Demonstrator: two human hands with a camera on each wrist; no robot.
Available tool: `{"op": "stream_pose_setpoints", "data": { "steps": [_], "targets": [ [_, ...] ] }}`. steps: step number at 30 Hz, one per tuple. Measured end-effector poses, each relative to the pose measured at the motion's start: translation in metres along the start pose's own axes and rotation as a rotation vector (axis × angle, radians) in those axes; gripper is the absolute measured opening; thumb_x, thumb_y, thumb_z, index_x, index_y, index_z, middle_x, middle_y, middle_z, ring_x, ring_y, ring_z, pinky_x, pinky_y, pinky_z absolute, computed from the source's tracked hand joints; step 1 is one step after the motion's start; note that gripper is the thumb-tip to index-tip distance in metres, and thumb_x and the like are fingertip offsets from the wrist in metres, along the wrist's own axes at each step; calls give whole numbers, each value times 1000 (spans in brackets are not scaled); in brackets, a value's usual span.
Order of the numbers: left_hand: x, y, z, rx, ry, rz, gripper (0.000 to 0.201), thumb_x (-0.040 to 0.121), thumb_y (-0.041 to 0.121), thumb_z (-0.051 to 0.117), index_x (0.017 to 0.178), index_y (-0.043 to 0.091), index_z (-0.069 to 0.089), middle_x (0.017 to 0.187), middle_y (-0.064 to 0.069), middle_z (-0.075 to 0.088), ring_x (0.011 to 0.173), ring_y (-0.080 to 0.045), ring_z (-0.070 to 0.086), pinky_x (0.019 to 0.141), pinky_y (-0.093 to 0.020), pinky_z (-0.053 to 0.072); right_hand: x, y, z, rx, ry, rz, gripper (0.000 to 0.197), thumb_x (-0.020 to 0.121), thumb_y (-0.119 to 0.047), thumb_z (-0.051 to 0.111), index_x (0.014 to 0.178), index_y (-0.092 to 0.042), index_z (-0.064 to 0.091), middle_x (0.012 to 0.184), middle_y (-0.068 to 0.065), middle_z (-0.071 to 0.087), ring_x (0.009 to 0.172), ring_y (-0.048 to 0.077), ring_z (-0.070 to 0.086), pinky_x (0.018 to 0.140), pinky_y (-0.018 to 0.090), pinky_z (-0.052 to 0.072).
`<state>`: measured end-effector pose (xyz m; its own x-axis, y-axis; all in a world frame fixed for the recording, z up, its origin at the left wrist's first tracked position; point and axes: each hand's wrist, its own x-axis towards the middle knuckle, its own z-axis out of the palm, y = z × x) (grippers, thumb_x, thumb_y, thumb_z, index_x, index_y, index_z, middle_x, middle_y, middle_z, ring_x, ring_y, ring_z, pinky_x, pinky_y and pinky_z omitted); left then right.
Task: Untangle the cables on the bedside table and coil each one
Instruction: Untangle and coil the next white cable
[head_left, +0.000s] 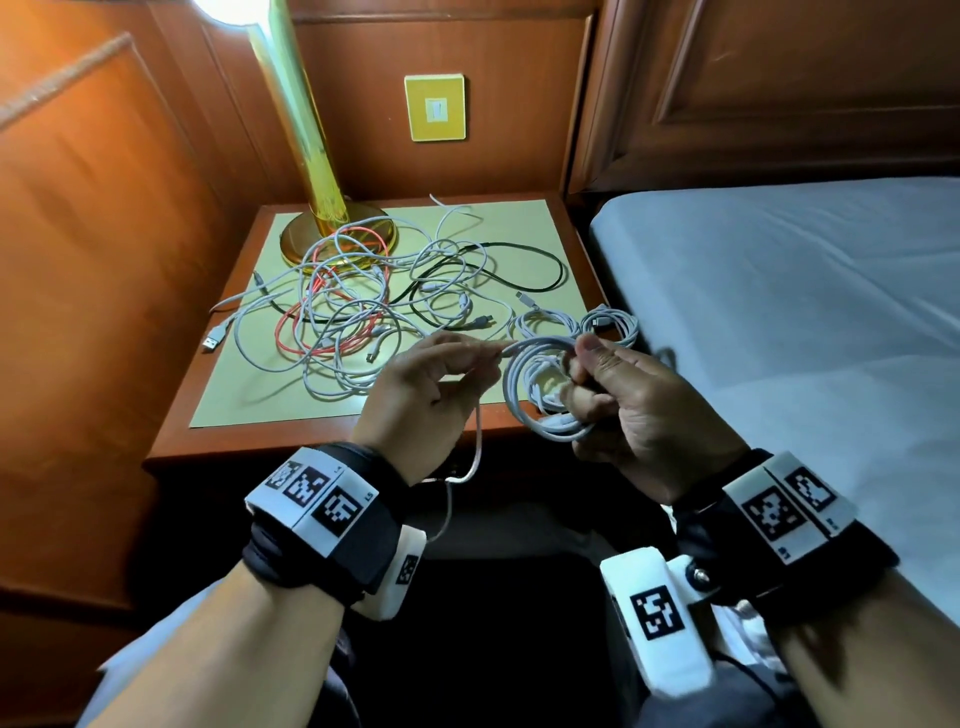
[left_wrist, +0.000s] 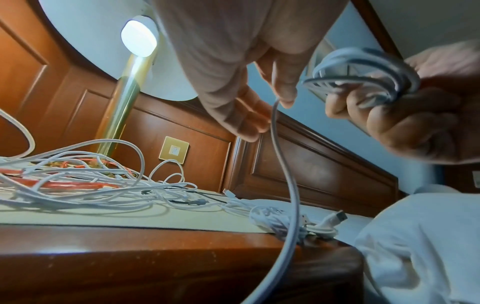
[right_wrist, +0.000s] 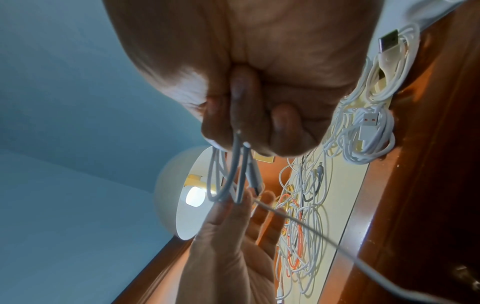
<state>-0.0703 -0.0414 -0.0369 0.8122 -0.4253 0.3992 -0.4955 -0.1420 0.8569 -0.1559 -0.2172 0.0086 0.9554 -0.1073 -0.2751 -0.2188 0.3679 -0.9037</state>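
My right hand (head_left: 597, 382) grips a partly wound white cable coil (head_left: 524, 384) above the bedside table's front edge; the same coil (left_wrist: 363, 67) shows in the left wrist view and its loops (right_wrist: 228, 176) in the right wrist view. My left hand (head_left: 452, 364) pinches the loose strand (head_left: 478, 441) of that cable, which hangs down past the table front. A tangle of white, orange and black cables (head_left: 353, 306) covers the table's middle and left. Two finished white coils (head_left: 576, 319) lie at the right edge.
A brass lamp (head_left: 322, 208) stands at the table's back left, its base under some cables. The bedside table (head_left: 249, 405) has a pale mat inside a wooden rim. A white bed (head_left: 805, 312) lies to the right. A yellow wall switch (head_left: 435, 107) sits behind.
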Motion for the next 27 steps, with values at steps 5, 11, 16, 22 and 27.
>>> {"op": "stream_pose_setpoints", "data": {
  "steps": [5, 11, 16, 22, 27],
  "targets": [
    [-1, 10, 6, -283, 118, -282, 18, 86, 1, 72, 90, 18, 76, 81, -3, 76, 70, -17, 70, 70, -34, 61, 1, 8, 4, -7, -32, -54, 32, 105, -29, 39, 77, -15, 46, 55, -6, 35, 47, 6, 23, 50, 26, 9],
    [-3, 21, 14, -651, 40, -429, 25, 78, 19, 68, 91, -1, 73, 79, -15, 72, 71, -25, 68, 68, -33, 59, 12, 22, 0, -202, 34, -292, 34, 103, -25, 46, 72, -21, 60, 77, -1, 48, 64, 10, 42, 56, 14, 38],
    [-4, 22, 18, -763, -7, -469, 28, 83, 23, 69, 97, -1, 67, 85, -16, 67, 77, -26, 64, 70, -34, 60, 14, 24, -1, -426, 111, -350, 26, 104, -21, 45, 81, -17, 56, 71, -3, 48, 59, 8, 44, 55, 14, 39],
    [-3, 16, 24, -710, -34, -389, 29, 77, 7, 68, 106, 2, 65, 79, 1, 71, 69, -12, 64, 66, -22, 55, 16, 25, 2, -406, 126, -319, 27, 105, -23, 46, 82, -11, 57, 70, -2, 49, 58, 6, 45, 54, 14, 40],
    [-6, 27, 23, -932, -84, -403, 40, 82, -1, 58, 121, -6, 57, 87, -4, 71, 77, -13, 68, 74, -24, 57, 14, 23, 1, -489, 151, -291, 30, 105, -30, 45, 86, -11, 60, 67, -3, 54, 53, 1, 52, 54, 13, 44]
  ]
}}
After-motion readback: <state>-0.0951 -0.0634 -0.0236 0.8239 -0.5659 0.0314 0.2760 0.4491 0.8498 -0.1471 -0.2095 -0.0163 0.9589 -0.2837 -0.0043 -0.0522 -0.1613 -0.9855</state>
